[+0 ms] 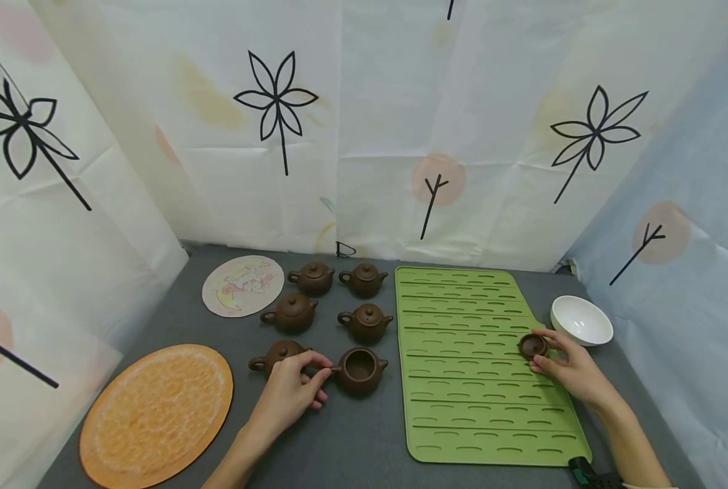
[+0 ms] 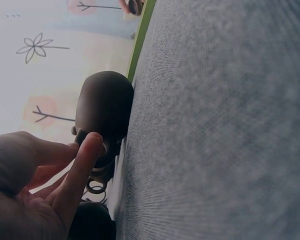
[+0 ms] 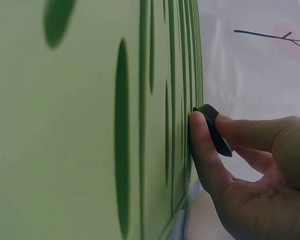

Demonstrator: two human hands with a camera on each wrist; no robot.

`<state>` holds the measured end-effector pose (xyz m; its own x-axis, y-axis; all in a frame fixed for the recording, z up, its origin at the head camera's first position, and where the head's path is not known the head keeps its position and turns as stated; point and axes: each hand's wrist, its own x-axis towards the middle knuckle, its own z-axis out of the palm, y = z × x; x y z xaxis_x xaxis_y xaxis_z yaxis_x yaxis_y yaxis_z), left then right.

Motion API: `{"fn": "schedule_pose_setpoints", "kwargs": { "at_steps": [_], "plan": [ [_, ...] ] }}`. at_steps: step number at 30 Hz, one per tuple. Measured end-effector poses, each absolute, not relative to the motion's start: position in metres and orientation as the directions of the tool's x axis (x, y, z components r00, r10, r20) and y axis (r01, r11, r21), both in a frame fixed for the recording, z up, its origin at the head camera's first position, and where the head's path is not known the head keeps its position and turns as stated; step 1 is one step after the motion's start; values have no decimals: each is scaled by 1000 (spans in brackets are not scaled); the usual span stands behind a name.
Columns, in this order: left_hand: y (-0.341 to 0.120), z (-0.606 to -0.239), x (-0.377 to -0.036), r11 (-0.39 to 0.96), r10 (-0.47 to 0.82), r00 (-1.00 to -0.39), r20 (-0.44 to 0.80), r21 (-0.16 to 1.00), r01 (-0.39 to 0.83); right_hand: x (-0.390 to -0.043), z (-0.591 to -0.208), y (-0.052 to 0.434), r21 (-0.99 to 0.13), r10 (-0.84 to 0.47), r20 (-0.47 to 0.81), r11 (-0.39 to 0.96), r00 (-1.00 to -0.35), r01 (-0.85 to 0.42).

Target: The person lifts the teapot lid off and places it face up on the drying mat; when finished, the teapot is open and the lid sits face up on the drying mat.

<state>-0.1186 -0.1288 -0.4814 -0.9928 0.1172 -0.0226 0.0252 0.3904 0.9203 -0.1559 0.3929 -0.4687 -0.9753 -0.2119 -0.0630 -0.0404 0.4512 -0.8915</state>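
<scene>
The left hand (image 1: 290,394) is pinching the open pot (image 1: 360,371) by its handle on the desk (image 1: 352,441). The right hand (image 1: 574,370) is pinching the lid (image 1: 532,346) at the mat (image 1: 474,380) edge, its knob apparently hidden.

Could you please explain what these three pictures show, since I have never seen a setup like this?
A person works with bare hands, wearing a head camera and one on each wrist. The head view shows a grey table with six small brown teapots, a green mat, a white bowl and two round mats. The left hand grips the handle of the open teapot, seen sideways in the left wrist view. The right hand pinches its lid at the green mat, close up in the right wrist view.
</scene>
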Motion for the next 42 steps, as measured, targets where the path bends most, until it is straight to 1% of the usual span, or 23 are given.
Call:
{"fn": "schedule_pose_setpoints", "kwargs": {
  "at_steps": [4, 9, 13, 15, 20, 24, 27, 34, 39, 42],
  "plan": [
    [-129, -482, -118, 391, 118, -993, -20, 920, 28, -157, -465, 393, -874, -218, -91, 486, -972, -27],
    [-128, -482, -117, 403, 117, -993, -15, 914, 34, -156, -460, 394, -837, -243, -98, 544, -965, -51],
    [-128, -481, -117, 410, 122, -992, -19, 911, 33, -153, -453, 394, -780, -213, -105, 624, -971, -52],
    [-128, -480, -117, 413, 128, -992, -22, 910, 33, -151, -449, 394, -727, -186, -110, 685, -976, -49],
    [-129, -475, -118, 417, 142, -990, -15, 908, 46, -149, -437, 391, -593, -154, -61, 800, -986, -89],
    [-130, -469, -123, 422, 150, -989, 13, 904, 76, -149, -428, 378, -568, -165, 1, 811, -986, -136],
    [-130, -463, -129, 436, 165, -985, 52, 892, 120, -151, -423, 363, -584, -186, 23, 795, -982, -165],
    [-136, -450, -152, 471, 232, -964, 132, 851, 230, -165, -418, 321, -686, -265, 43, 693, -963, -221],
    [-137, -438, -172, 507, 281, -948, 152, 815, 281, -183, -416, 288, -779, -349, 55, 572, -935, -259],
    [-137, -432, -184, 529, 313, -940, 138, 796, 293, -193, -415, 268, -824, -399, 56, 499, -915, -268]
  ]
}}
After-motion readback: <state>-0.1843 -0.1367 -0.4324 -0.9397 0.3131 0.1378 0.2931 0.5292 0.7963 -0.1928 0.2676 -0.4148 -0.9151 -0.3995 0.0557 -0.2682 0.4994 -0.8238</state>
